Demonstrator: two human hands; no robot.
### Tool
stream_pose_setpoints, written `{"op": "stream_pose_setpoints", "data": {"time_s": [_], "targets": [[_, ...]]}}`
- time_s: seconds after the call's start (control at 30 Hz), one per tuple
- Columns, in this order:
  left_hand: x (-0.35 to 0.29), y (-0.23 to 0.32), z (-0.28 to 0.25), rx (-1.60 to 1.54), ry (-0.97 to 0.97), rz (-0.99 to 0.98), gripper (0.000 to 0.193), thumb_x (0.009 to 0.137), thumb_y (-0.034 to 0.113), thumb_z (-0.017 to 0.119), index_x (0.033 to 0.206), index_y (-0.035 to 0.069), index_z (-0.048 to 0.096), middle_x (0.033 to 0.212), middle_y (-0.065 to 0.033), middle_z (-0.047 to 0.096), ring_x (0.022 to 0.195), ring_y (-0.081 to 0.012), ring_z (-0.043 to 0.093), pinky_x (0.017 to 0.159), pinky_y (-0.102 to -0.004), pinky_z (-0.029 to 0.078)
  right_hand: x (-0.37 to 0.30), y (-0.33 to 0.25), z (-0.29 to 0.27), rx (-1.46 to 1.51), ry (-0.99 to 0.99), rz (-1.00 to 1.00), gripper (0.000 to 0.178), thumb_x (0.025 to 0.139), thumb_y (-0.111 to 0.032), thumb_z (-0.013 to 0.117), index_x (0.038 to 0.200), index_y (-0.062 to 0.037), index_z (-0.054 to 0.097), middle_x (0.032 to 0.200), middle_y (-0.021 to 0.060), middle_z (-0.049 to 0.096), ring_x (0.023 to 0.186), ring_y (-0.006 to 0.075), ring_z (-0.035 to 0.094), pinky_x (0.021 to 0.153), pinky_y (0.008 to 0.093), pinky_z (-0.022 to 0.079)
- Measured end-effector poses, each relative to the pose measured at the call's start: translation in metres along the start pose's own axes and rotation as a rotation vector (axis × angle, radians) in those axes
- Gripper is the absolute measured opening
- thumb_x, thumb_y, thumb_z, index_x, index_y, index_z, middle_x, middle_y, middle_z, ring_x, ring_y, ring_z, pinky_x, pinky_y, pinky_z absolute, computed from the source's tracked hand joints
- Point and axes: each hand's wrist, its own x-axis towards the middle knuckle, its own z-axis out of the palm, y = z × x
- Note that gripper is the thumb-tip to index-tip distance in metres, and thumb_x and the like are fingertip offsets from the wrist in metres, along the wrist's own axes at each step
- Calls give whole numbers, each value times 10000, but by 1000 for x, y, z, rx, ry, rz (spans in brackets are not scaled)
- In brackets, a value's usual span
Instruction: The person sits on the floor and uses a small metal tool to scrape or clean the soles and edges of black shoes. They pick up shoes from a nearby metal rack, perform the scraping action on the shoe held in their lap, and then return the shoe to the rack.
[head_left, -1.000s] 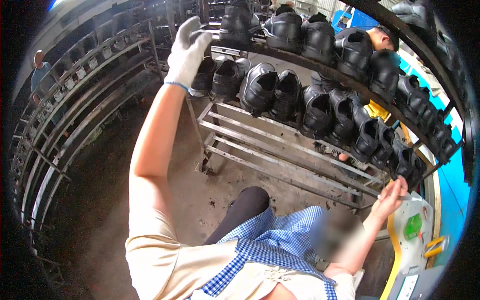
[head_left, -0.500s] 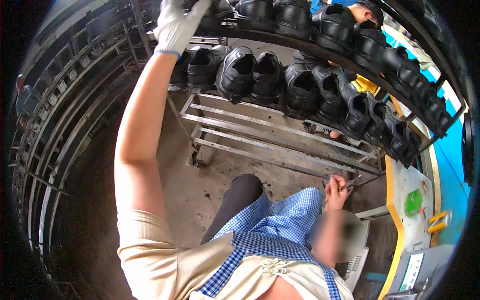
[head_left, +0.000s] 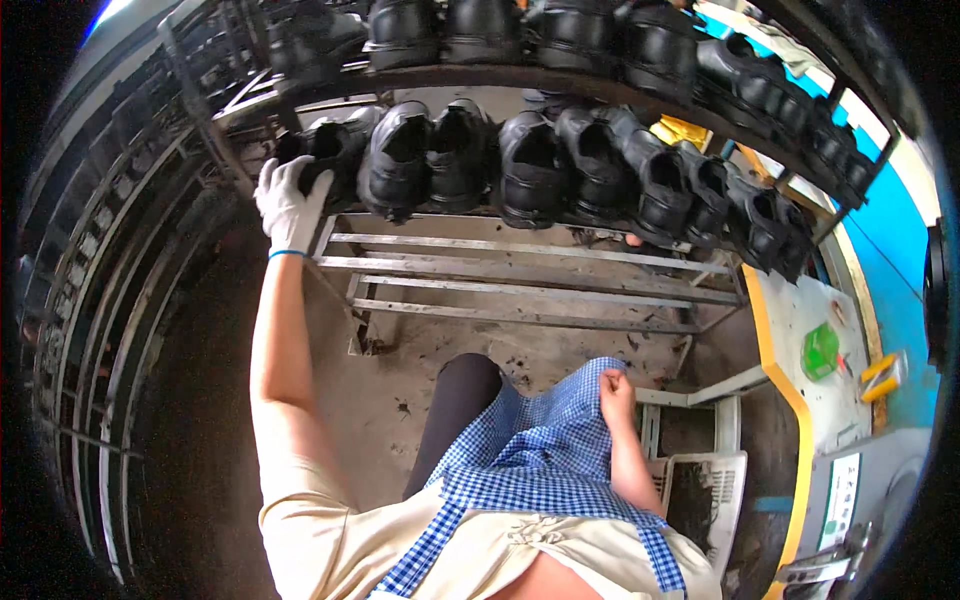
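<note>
My left hand (head_left: 290, 203), in a white glove with a blue cuff, is closed on the heel end of a black shoe (head_left: 335, 150). This shoe stands at the left end of the lower row on the rack. Its front is partly hidden by the shoe beside it and the shelf above. My right hand (head_left: 617, 396) is bare and curled, low by the blue checked apron (head_left: 550, 440) over my knee. What its fingers hold, if anything, is hidden. Right of the gripped shoe stands a pair of black shoes (head_left: 398, 165), heels toward me.
More black shoes (head_left: 484, 30) fill the upper shelf (head_left: 480, 80). Empty metal rails (head_left: 520, 266) run below the rows. A dark rack (head_left: 110, 330) curves along the left. At right are a yellow-edged table (head_left: 780, 370), a green container (head_left: 820, 350) and a white plastic crate (head_left: 728, 500).
My left hand has come down from the upper shelf to the end shoe of the lower row. My right hand has drawn in toward the apron. The view has shifted.
</note>
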Motion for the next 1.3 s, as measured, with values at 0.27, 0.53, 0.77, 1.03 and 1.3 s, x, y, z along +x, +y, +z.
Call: {"op": "stream_pose_setpoints", "data": {"time_s": [0.27, 0.53, 0.77, 1.03, 1.3], "targets": [[-1, 62, -20, -132, 129, 228, 525, 852, 378, 704, 1312, 151, 594, 1348, -142, 550, 1284, -361, 464, 1089, -509, 339, -14, -33, 2, -251, 82, -134, 248, 908, -310, 660, 988, -77, 677, 847, 125, 732, 762, 309, 714, 668, 414, 543], [-7, 159, -23, -199, -56, 580, 524, 814, 309, 713, 1303, 165, 595, 1335, -116, 555, 1263, -341, 489, 1091, -551, 334, -10, -37, 7, -329, 84, -200, 248, 911, -337, 646, 915, -90, 665, 752, 123, 694, 686, 324, 679, 590, 446, 508], [-8, 163, -14, -288, -21, 560, 503, 805, 229, 722, 1286, 171, 588, 1202, -84, 624, 1142, -291, 565, 1072, -532, 359, -15, -42, 1, -341, 77, -202, 239, 912, -302, 645, 966, -71, 667, 682, 93, 664, 594, 288, 644, 535, 418, 485], [-9, 165, -16, -275, -48, 560, 488, 812, 212, 721, 1280, 141, 600, 1207, -91, 622, 1128, -306, 563, 1055, -504, 380, -15, -34, 3, -369, 114, -263, 214, 903, -295, 655, 958, -88, 654, 694, 102, 671, 608, 303, 654, 552, 427, 502], [-8, 167, -21, -280, -85, 544, 468, 806, 196, 723, 1256, 123, 618, 1208, -117, 619, 1132, -320, 563, 1048, -484, 396, -18, -33, 0, -331, 86, -238, 209, 904, -305, 634, 984, -113, 647, 740, 122, 698, 645, 341, 672, 582, 477, 511]]}}
